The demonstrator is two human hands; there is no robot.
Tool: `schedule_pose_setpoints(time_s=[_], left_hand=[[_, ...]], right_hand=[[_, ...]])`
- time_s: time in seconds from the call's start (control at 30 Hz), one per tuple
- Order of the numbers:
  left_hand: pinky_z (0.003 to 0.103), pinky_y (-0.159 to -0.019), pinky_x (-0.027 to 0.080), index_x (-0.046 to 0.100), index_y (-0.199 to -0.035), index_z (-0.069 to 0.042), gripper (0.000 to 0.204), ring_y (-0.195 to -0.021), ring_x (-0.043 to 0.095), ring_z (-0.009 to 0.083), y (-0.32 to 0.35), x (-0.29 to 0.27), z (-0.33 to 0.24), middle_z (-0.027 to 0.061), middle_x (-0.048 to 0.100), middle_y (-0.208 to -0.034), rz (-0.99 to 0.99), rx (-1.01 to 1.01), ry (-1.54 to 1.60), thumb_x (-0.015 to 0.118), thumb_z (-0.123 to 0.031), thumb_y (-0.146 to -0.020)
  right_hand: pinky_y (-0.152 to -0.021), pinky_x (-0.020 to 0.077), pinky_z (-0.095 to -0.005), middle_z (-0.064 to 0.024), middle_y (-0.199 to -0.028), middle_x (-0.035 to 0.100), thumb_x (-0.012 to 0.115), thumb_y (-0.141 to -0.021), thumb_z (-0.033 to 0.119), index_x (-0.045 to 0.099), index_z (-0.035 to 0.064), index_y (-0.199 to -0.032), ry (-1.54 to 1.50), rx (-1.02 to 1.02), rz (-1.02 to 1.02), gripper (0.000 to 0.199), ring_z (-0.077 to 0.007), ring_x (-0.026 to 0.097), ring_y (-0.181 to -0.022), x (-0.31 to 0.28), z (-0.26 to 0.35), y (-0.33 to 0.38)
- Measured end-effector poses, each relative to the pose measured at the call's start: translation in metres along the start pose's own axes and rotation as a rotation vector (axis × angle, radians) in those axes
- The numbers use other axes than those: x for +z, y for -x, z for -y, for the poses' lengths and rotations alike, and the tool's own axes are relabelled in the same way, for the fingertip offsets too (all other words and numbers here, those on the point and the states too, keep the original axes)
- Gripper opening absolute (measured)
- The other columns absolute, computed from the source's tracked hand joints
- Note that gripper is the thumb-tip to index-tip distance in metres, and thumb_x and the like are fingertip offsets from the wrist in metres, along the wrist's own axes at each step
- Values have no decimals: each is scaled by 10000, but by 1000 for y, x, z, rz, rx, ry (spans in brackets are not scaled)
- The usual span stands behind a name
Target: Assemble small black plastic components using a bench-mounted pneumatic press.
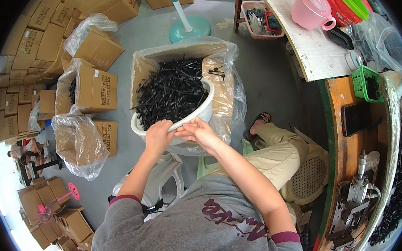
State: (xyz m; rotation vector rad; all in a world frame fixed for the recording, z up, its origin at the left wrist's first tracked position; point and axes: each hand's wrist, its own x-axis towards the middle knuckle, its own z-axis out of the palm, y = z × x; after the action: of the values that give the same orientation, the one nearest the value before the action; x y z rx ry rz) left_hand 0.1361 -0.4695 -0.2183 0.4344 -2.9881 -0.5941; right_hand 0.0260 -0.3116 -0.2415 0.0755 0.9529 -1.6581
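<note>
A white plastic basin (206, 108) is heaped with thin black plastic parts (173, 93). It sits tilted inside a cardboard box (218, 95) lined with clear plastic film (240, 98). My left hand (157, 135) is closed on the near rim of the basin. Just to the right, my right hand (197, 132) has its fingers bent over the same rim, the two hands almost touching. A few loose black parts (217, 72) lie on cardboard at the box's right side. The basin's underside is hidden.
Open film-lined boxes (94, 87) stand at left before stacked cartons (24, 48). A teal stand base (189, 29) is beyond the box. At right, a workbench (337, 111) carries a metal fixture (357, 197) and green basket (368, 83). A seated person's leg (273, 154) is close by.
</note>
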Motion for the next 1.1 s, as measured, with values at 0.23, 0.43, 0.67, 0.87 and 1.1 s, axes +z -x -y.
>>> schedule_pose_setpoints(time_s=[0.23, 0.43, 0.67, 0.87, 1.1], left_hand=[[449, -669, 465, 657, -790, -32, 286, -708, 617, 346, -11, -32, 31, 135, 628, -732, 97, -31, -69, 755, -297, -830], [418, -811, 461, 676, -891, -67, 304, -882, 624, 296, -6, -41, 36, 90, 654, -864, 277, -88, -220, 792, -316, -760], [394, -854, 462, 642, -1083, -81, 342, -1001, 574, 305, -34, 4, -84, 95, 592, -1044, 52, 354, 46, 768, -148, -772], [441, -896, 507, 667, -1044, -21, 238, -1046, 582, 383, -186, 156, -34, 179, 615, -1124, -35, 5, 87, 578, -6, -823], [461, -1022, 439, 680, -1128, -17, 364, -1210, 503, 378, -264, 233, -40, 158, 567, -1295, 149, -106, -70, 623, -30, -769]], right_hand=[[-740, 527, -279, -74, -924, 692, 658, -939, 121, 589, 46, -1050, 342, -25, -239, 151, -148, 687, -829, -70, -23, 31], [-743, 525, -298, -73, -834, 691, 681, -891, 146, 630, 44, -961, 688, 50, -330, 134, -163, 681, -809, -91, -35, 50], [-773, 532, -350, -99, -847, 692, 682, -879, 171, 630, 44, -962, 807, -26, -369, 160, -234, 685, -821, -95, -35, 47], [-756, 538, -341, -117, -880, 689, 664, -903, 113, 596, 15, -985, 856, -165, -408, 144, -232, 685, -802, -86, -10, 102], [-754, 544, -319, -121, -901, 682, 655, -923, 48, 601, 1, -1031, 748, -362, -591, 129, -211, 688, -821, -86, 14, 146]])
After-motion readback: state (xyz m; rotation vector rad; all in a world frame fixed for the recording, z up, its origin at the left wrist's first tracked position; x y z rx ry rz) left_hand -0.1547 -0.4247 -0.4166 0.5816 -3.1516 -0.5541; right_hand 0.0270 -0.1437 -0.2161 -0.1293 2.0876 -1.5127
